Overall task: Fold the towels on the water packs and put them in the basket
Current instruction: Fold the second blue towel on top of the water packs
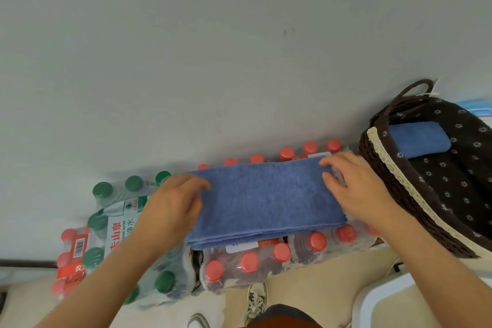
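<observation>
A blue towel [266, 202], folded into a long band, lies across the red-capped water pack [247, 263]. My left hand [173, 208] rests on the towel's left end, fingers bent over its edge. My right hand [354, 189] presses on the right end with fingers spread over the cloth. To the right stands a dark wicker basket [399, 194] with a flowered lining and a cream lace rim. Inside it lies another folded blue towel [418, 138].
A green-capped water pack [119, 210] sits to the left, with another red-capped pack [72, 255] beyond it. A grey wall rises right behind the packs. My shoes [257, 301] stand on the beige floor below. A white object [386, 301] sits at the lower right.
</observation>
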The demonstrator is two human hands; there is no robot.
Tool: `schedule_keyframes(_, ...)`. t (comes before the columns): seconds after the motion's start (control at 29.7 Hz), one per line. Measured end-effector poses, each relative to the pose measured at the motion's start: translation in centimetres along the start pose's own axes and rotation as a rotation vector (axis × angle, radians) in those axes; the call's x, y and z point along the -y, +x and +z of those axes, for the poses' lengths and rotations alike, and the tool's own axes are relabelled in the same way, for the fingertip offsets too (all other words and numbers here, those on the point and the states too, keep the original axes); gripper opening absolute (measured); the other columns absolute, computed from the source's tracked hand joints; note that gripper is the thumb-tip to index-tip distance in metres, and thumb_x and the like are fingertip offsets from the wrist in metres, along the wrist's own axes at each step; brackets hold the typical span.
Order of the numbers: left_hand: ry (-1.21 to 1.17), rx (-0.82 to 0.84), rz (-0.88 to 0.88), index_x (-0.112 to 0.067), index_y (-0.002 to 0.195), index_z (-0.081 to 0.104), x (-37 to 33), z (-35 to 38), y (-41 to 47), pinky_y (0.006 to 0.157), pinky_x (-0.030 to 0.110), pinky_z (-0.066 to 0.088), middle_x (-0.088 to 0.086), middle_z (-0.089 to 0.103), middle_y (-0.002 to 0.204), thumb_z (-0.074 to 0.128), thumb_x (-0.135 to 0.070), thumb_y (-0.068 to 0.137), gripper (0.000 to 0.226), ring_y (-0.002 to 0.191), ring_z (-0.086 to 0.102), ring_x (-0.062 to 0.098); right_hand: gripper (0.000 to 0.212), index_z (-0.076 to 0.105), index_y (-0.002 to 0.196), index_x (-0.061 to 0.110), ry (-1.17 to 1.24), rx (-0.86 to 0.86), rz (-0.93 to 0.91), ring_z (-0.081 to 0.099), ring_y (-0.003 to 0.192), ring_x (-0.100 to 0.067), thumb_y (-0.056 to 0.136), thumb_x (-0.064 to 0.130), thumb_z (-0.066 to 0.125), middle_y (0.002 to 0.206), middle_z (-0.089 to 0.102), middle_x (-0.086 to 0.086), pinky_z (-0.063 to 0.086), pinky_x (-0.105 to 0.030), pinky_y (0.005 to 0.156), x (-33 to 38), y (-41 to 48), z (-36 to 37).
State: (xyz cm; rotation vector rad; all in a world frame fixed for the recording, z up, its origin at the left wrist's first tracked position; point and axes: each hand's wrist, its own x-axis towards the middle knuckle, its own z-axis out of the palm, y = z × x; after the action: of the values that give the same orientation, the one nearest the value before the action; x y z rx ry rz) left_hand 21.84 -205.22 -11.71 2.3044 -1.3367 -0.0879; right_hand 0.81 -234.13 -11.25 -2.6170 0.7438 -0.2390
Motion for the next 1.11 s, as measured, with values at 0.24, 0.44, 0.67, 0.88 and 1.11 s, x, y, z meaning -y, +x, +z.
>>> schedule_keyframes(0.24, 0.198, 0.167, -0.173, -0.016, 0.105, 0.052, 1.9, 1.7, 4.4, 0.073, 0.04, 0.047, 0.003, 0.064, 0.098, 0.045, -0.027, 0.086, 0.023, 0.095, 0.054, 0.03, 0.036, 0.054, 0.128, 0.022, -0.096, 0.363, 0.039, 0.044, 0.118, -0.023, 0.092, 0.024, 0.056, 0.12, 0.053, -0.001, 0.038, -0.036, 0.098, -0.8, 6.1, 0.4)
schedule_keyframes(0.44, 0.201, 0.243, -0.278, -0.024, 0.114, 0.056, 2.7, 1.2, 4.3, 0.076, 0.038, 0.045, 0.001, 0.064, 0.095, 0.06, -0.025, 0.083, 0.031, 0.092, 0.056, 0.026, 0.019, 0.066, 0.108, 0.02, -0.096, 0.304, 0.098, 0.055, 0.098, -0.019, 0.091, 0.02, 0.058, 0.11, 0.058, -0.002, 0.044, -0.031, 0.08, -1.2, 6.5, 0.4)
schedule_keyframes(0.67, 0.147, 0.174, -0.288, -0.015, 0.094, 0.062, 1.8, 1.0, 3.5, 0.067, 0.033, 0.039, 0.004, 0.066, 0.086, 0.063, -0.02, 0.083, 0.012, 0.084, 0.057, 0.028, 0.017, 0.066, 0.104, 0.013, -0.157, 0.101, 0.05, 0.056, 0.088, -0.03, 0.091, 0.011, 0.055, 0.101, 0.054, -0.01, 0.048, -0.04, 0.07, -1.3, 5.9, 1.8)
schedule_keyframes(0.88, -0.16, 0.015, -0.517, -0.018, 0.089, 0.045, 0.1, 0.2, 2.6, 0.05, 0.015, 0.032, -0.005, 0.054, 0.066, 0.066, -0.02, 0.083, 0.022, 0.058, 0.049, 0.006, 0.036, 0.061, 0.112, 0.005, -0.278, -0.131, -0.005, 0.053, 0.091, -0.039, 0.079, 0.016, 0.072, 0.1, 0.054, -0.018, 0.051, -0.046, 0.07, 1.7, 4.3, 1.4)
schedule_keyframes(1.11, -0.602, -0.033, -0.629, -0.036, 0.094, 0.039, 0.1, 0.1, 1.2, 0.064, 0.032, 0.047, 0.004, 0.054, 0.084, 0.067, -0.022, 0.073, 0.037, 0.068, 0.054, 0.019, 0.069, 0.045, 0.14, 0.011, -0.229, 0.148, -0.296, 0.042, 0.135, -0.028, 0.093, 0.059, 0.028, 0.145, 0.046, -0.012, 0.042, -0.045, 0.103, 12.2, -2.4, 7.1)
